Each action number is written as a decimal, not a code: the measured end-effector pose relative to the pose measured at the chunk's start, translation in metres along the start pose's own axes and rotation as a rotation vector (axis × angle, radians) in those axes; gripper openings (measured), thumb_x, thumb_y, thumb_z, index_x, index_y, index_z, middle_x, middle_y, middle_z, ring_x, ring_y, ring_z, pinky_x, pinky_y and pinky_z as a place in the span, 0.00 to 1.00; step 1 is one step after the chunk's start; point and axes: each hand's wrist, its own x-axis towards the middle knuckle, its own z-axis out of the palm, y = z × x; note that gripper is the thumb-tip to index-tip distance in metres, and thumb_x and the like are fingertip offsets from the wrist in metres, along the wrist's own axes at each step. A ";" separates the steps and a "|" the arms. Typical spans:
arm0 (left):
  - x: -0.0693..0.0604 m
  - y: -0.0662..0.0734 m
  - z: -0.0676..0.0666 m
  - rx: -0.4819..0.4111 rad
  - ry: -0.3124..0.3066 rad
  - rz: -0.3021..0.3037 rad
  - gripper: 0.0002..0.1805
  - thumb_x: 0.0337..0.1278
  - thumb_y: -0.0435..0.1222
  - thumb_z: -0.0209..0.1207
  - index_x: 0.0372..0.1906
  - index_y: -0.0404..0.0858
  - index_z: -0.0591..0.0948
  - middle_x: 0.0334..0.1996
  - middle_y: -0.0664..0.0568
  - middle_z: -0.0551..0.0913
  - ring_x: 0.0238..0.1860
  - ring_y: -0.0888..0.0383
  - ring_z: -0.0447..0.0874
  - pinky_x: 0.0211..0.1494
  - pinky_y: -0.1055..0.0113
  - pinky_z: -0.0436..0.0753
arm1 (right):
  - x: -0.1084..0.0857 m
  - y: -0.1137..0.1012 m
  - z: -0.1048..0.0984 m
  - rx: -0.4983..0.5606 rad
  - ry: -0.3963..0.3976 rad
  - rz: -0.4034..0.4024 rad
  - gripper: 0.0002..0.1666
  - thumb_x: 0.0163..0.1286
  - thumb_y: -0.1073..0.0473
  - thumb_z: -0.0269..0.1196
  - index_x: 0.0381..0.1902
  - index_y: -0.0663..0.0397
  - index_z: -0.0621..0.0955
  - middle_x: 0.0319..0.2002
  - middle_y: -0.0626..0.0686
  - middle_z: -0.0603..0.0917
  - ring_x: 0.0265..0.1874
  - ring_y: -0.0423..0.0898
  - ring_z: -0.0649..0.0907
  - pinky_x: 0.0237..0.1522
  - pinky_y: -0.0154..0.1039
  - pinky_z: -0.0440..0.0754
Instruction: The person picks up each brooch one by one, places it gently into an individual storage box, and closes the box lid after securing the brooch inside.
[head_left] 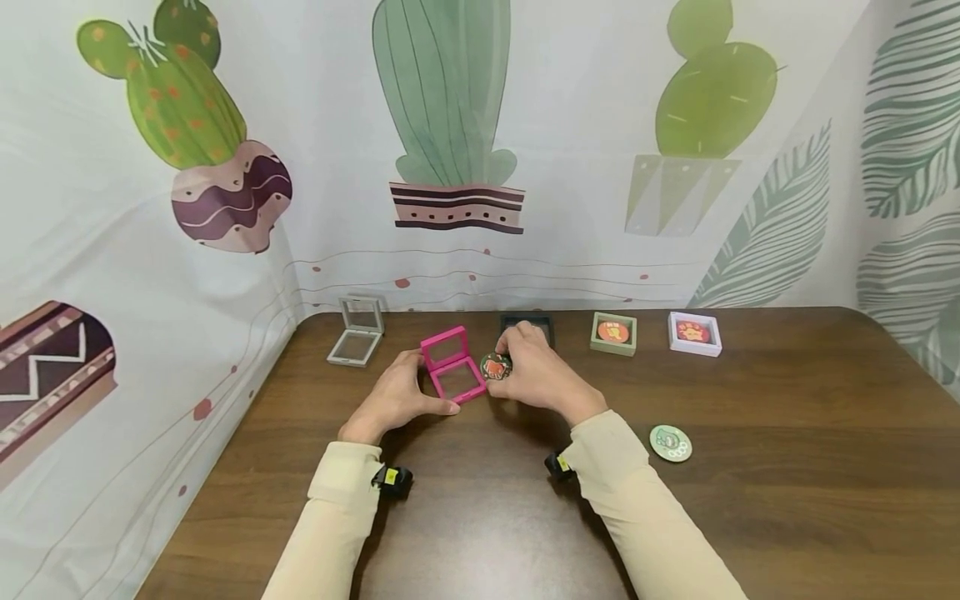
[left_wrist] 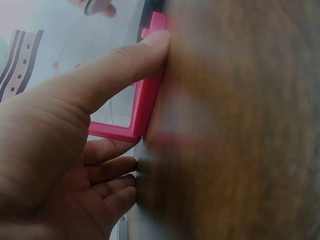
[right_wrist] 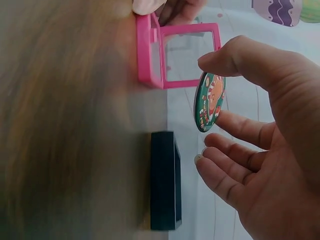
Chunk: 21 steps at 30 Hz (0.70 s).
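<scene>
From where I stood, no text, number or brand could be read. Marks on dark green badge [right_wrist: 209, 105], pale green badge [head_left: 671, 443], orange disc [head_left: 613, 332] and red disc [head_left: 693, 332] were too small.

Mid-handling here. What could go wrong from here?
1. The round badge could slip: the right hand pinches it by its edge, above the table.
2. The pink frame might shift or its raised half get knocked, since the badge is close by, though the left hand grips the frame.
3. The black frame sits near the right hand and might get nudged.
</scene>
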 end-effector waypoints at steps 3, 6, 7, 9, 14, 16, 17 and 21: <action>0.001 -0.001 0.001 -0.007 0.003 0.009 0.49 0.40 0.48 0.85 0.64 0.25 0.76 0.71 0.34 0.71 0.68 0.40 0.73 0.73 0.44 0.72 | 0.005 -0.003 0.002 0.005 0.001 -0.006 0.26 0.58 0.55 0.75 0.49 0.61 0.78 0.50 0.56 0.74 0.52 0.54 0.71 0.56 0.48 0.77; 0.001 -0.001 0.001 -0.011 0.004 0.016 0.48 0.40 0.48 0.86 0.63 0.25 0.77 0.71 0.34 0.71 0.68 0.40 0.73 0.72 0.45 0.73 | 0.009 -0.006 0.004 0.008 0.000 0.001 0.26 0.58 0.55 0.76 0.49 0.60 0.78 0.51 0.56 0.74 0.51 0.54 0.72 0.56 0.48 0.78; 0.001 -0.002 0.001 -0.012 0.003 0.016 0.48 0.40 0.48 0.86 0.63 0.25 0.77 0.71 0.34 0.71 0.68 0.40 0.73 0.72 0.45 0.73 | 0.011 -0.007 0.005 0.010 -0.004 0.004 0.27 0.58 0.55 0.76 0.49 0.60 0.78 0.51 0.56 0.74 0.52 0.53 0.72 0.56 0.47 0.78; 0.001 -0.002 0.000 -0.014 0.003 0.016 0.48 0.39 0.48 0.86 0.63 0.25 0.77 0.72 0.34 0.70 0.69 0.40 0.73 0.72 0.45 0.73 | 0.013 -0.010 0.007 0.013 -0.011 0.008 0.27 0.59 0.55 0.76 0.50 0.60 0.78 0.52 0.56 0.74 0.52 0.53 0.72 0.57 0.47 0.79; 0.000 -0.001 0.000 -0.016 0.002 0.014 0.48 0.39 0.47 0.86 0.63 0.25 0.77 0.73 0.34 0.70 0.69 0.40 0.73 0.72 0.46 0.73 | 0.018 -0.015 0.011 0.030 -0.031 0.018 0.28 0.60 0.54 0.76 0.52 0.61 0.77 0.54 0.57 0.73 0.54 0.53 0.72 0.59 0.49 0.78; 0.000 -0.001 0.000 -0.016 0.001 0.013 0.48 0.39 0.48 0.86 0.63 0.25 0.77 0.73 0.35 0.70 0.69 0.40 0.73 0.72 0.46 0.73 | 0.019 -0.015 0.011 0.036 -0.031 0.029 0.29 0.61 0.54 0.76 0.52 0.61 0.77 0.55 0.58 0.73 0.54 0.54 0.72 0.59 0.49 0.78; 0.000 -0.001 0.000 -0.014 0.000 0.013 0.49 0.39 0.48 0.86 0.63 0.25 0.77 0.73 0.35 0.70 0.69 0.40 0.72 0.72 0.46 0.73 | 0.020 -0.015 0.012 0.038 -0.030 0.036 0.29 0.61 0.53 0.76 0.53 0.61 0.77 0.54 0.58 0.73 0.54 0.54 0.72 0.59 0.50 0.78; 0.000 -0.001 0.000 -0.013 0.001 0.009 0.49 0.39 0.48 0.86 0.63 0.26 0.77 0.73 0.35 0.70 0.70 0.41 0.72 0.73 0.46 0.73 | 0.023 -0.016 0.015 0.035 -0.021 0.046 0.30 0.60 0.53 0.76 0.53 0.62 0.77 0.53 0.57 0.74 0.53 0.53 0.73 0.58 0.49 0.79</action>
